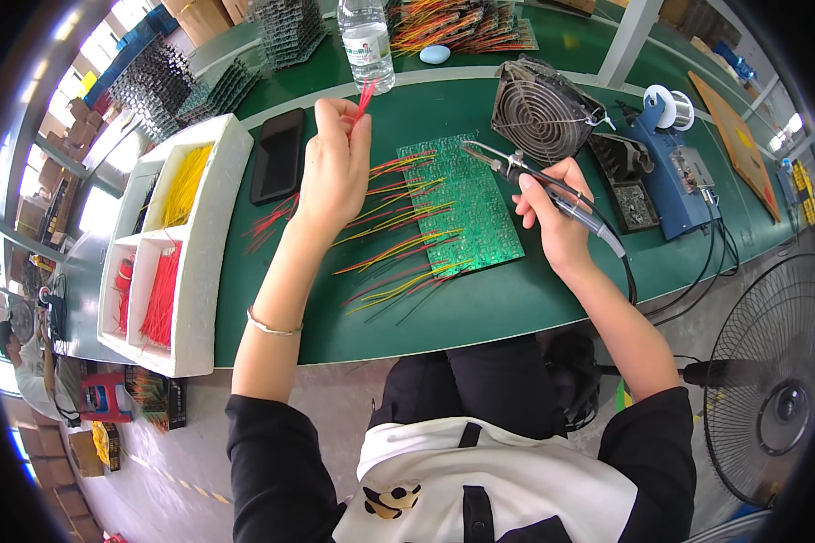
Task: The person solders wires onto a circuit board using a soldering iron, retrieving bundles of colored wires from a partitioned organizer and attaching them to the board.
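Observation:
My left hand (335, 172) is raised beside the water bottle, its fingertips pinched on a small bunch of red wires (366, 98). In my right hand (557, 217) is a soldering iron (596, 224) with a metal guide fixed along its front. Its thin tip reaches over the upper part of a green circuit board (493, 217); whether it touches cannot be made out. Rows of red, yellow and dark wires (394, 240) stick out from the board's left side. More loose red wires (264, 226) lie on the table below a black phone (278, 156).
A white foam box (206, 308) with yellow and red wires stands at left. Behind the board are a clear bottle (368, 54), a blue oval object (435, 54) and a small fan (545, 113). A blue soldering station (675, 176) with a solder spool (670, 110) stands right.

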